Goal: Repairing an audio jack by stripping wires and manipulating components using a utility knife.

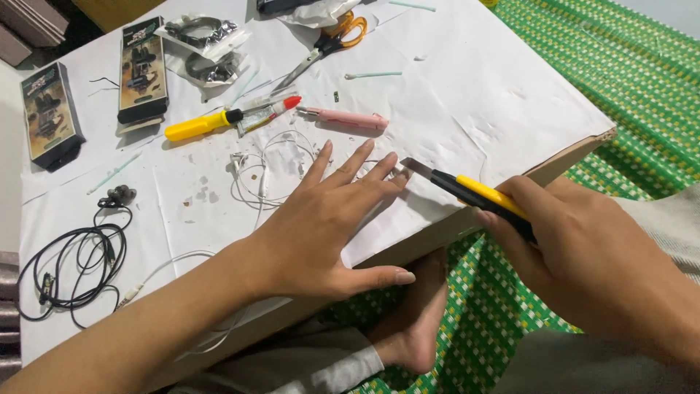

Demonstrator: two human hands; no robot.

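Utility knife, yellow and black with its blade pushed out, sits right of the frame's centre, clamped in the right hand, whose fingers wrap around the handle. The blade tip points toward the upper left and comes just beside the fingertips of the left hand. That left hand lies flat, fingers spread apart, palm down on the white paper covering the bench, holding nothing; its fingertips rest over a loop of white earphone cable. The bench's brown cardboard edge shows at the right, near the knife.

Above the left hand lie a pink cutter, a small glue tube with a red cap and a yellow-handled screwdriver, in a row. Orange-handled scissors lie at the top centre, with a pale cotton swab to their lower right. Two dark printed boxes stand in the upper left, beside clear bags with metal parts. Black wired earphones are coiled at the left edge. A green checked mat fills the right side, and a bare foot rests on it at the bottom centre under the bench edge.
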